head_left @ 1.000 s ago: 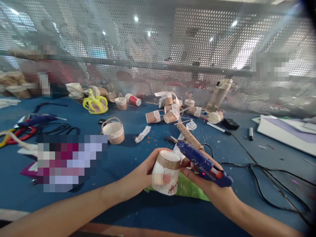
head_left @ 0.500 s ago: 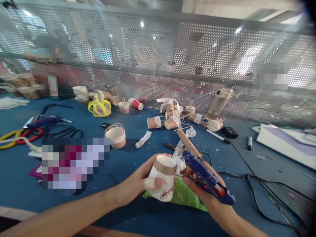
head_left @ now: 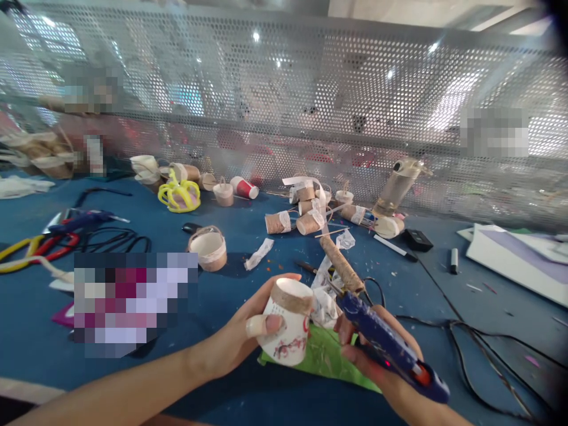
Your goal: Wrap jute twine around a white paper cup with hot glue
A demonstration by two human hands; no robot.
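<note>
A white paper cup [head_left: 288, 337] with a pink flower print and brown twine wound below its rim is in my left hand [head_left: 248, 322]. The thumb, with a bandage on it, presses the cup's side. My right hand [head_left: 377, 349] grips a dark blue hot glue gun [head_left: 386, 337], its nozzle tilted up and left, apart from the cup. A thin strand of twine seems to run between the cup and my right fingers. Below both hands lies a green sheet [head_left: 328, 358], and crumpled white paper [head_left: 326, 305] sits behind the cup.
A twine roll [head_left: 341, 263] lies beyond the glue gun. Several twine-wrapped cups [head_left: 278, 222] and a small basket [head_left: 208, 248] stand farther back. Black cables [head_left: 461, 355] cross the right side. Scissors [head_left: 57, 245] and another glue gun [head_left: 82, 220] lie left. A perforated metal screen [head_left: 275, 89] closes the back.
My right hand has drawn the glue gun down and right, away from the cup. My left hand has shifted slightly left and turned the cup, showing more of its printed side.
</note>
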